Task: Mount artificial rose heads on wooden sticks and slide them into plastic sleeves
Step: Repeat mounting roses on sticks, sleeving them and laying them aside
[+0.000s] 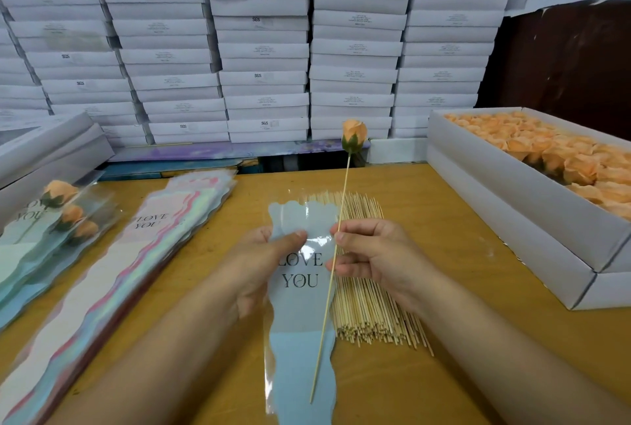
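left hand pinches the sleeve top to open it, right hand grip clamped on the stick, rose up, ready to slide in

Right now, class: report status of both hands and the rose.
Left hand holds blue sleeve. Right hand pinches stick, rose head mounted, not yet sleeved. Nothing blocking.

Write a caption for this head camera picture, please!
Right hand holds a rose on a stick beside the blue sleeve in the left hand.
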The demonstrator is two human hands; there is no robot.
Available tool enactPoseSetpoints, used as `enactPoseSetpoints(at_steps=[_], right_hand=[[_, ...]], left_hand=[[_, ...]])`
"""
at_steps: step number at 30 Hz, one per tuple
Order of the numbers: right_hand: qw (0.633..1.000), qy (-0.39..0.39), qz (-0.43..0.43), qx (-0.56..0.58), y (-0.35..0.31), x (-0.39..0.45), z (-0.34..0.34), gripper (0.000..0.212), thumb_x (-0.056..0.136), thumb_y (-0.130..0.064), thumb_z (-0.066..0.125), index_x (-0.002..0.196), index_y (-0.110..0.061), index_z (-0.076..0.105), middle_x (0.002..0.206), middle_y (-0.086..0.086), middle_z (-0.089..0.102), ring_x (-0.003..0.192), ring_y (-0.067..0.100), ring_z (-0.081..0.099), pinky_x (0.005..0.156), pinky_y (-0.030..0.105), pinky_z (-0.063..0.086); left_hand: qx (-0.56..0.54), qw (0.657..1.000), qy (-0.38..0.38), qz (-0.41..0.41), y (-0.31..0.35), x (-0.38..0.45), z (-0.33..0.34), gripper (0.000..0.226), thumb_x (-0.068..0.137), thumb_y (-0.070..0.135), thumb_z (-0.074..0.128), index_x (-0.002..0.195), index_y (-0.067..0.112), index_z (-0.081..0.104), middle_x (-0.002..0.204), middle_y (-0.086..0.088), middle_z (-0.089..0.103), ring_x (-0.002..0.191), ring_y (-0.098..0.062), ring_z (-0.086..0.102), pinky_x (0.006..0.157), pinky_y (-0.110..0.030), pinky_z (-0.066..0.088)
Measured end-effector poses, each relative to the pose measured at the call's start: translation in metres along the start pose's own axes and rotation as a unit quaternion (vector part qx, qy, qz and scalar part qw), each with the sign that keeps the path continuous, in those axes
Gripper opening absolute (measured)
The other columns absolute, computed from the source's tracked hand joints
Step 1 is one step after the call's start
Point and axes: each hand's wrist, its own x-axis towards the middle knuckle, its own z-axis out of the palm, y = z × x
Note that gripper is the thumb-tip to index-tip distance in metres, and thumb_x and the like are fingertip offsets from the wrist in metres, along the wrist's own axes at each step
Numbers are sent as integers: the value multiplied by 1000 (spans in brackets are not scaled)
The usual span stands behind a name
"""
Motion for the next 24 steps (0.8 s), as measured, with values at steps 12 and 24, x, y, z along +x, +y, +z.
enactPoseSetpoints(at_steps=[12, 24], right_hand=[[999, -2, -1, -33, -7, 2, -10, 12, 89, -5, 71, 100, -7, 75, 91, 10, 77, 74, 24, 75, 55, 20, 57], [997, 22, -7, -67, -7, 5, -10, 13, 90, -8, 71, 102, -9, 74, 102, 0, 78, 68, 19, 73, 50, 19, 54]], left_hand=[[-15, 999, -24, -36, -4, -3, -8, 22, 70, 16, 82, 87, 3, 77, 94, -26, 75, 71, -32, 75, 58, -38, 61], [-44, 999, -8, -15, -3, -7, -6, 49, 58, 14, 88, 103, 3, 73, 93, -22, 76, 70, -29, 76, 55, -35, 60]])
